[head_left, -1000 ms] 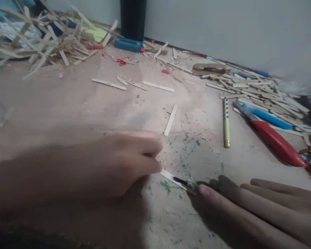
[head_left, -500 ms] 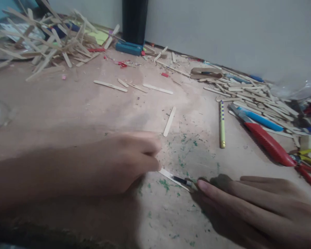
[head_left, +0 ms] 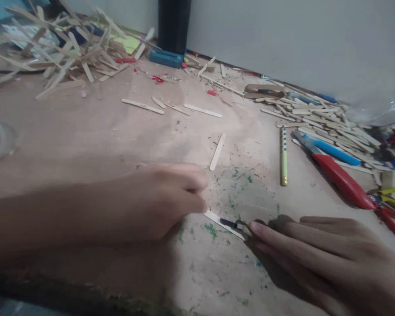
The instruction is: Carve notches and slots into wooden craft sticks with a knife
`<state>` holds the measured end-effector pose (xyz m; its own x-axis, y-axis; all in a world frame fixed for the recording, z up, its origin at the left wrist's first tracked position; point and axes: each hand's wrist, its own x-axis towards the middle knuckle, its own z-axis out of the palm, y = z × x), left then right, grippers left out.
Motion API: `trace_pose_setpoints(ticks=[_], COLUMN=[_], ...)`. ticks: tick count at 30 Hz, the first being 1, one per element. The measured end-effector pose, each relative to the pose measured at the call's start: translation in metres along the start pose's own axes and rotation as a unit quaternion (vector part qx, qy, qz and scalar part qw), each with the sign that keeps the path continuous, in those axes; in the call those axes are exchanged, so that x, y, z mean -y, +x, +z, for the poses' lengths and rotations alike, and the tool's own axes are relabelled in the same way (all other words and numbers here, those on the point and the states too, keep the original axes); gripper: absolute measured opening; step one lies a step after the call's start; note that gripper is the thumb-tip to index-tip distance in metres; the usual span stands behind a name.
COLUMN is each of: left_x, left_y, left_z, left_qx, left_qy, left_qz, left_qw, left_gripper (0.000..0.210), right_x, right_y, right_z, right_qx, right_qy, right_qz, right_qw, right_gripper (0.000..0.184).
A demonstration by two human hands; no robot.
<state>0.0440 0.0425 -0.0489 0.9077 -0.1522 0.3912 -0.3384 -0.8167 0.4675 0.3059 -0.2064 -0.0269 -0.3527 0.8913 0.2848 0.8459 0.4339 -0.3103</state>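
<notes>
On the table [head_left: 95, 136], a pale, flat, narrow stick [head_left: 212, 216] slants from upper left to lower right, its upper end pinched in the left hand [head_left: 171, 202], while the right hand [head_left: 329, 250] pinches a dark-tipped tool [head_left: 229, 224] pointing up-left over it

A plain grey wall [head_left: 299, 39] rises behind a pinkish-brown tabletop [head_left: 85, 136], palest around its middle.

The flat wooden stick [head_left: 212, 216] by the slender black-tipped tool [head_left: 229, 224] is cream. The slim pencil [head_left: 284, 160] is yellow-green, purple-dotted.
</notes>
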Motion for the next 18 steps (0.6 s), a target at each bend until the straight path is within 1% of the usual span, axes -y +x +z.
trace_pose_setpoints(ticks=[3,8,11,15,18], left_x=[0.001,0.0,0.0,0.0,0.002], left_y=[-0.001,-0.002,-0.001,0.001,0.001], left_z=[0.001,0.001,0.0,0.0,0.001], left_qx=[-0.001,0.0,-0.001,-0.006,-0.015], left_qy=[0.006,0.009,0.003,-0.006,-0.016], left_qz=[-0.01,-0.01,-0.007,-0.009,-0.011], left_qw=[1.0,1.0,1.0,1.0,1.0], left_gripper=[0.038,0.038,0.039,0.041,0.039], right_x=[-0.007,-0.018,-0.018,-0.015,-0.017], right_y=[0.0,-0.002,-0.003,-0.001,0.0], right_z=[0.003,0.006,0.005,0.003,0.005], right_qx=[-0.008,-0.006,-0.006,-0.009,-0.01], right_qy=[0.043,0.051,0.051,0.073,0.087], right_qz=[0.003,-0.013,-0.004,0.008,0.009], right_qw=[0.999,0.999,0.999,0.997,0.996], right_gripper=[0.021,0.024,0.026,0.035,0.034])
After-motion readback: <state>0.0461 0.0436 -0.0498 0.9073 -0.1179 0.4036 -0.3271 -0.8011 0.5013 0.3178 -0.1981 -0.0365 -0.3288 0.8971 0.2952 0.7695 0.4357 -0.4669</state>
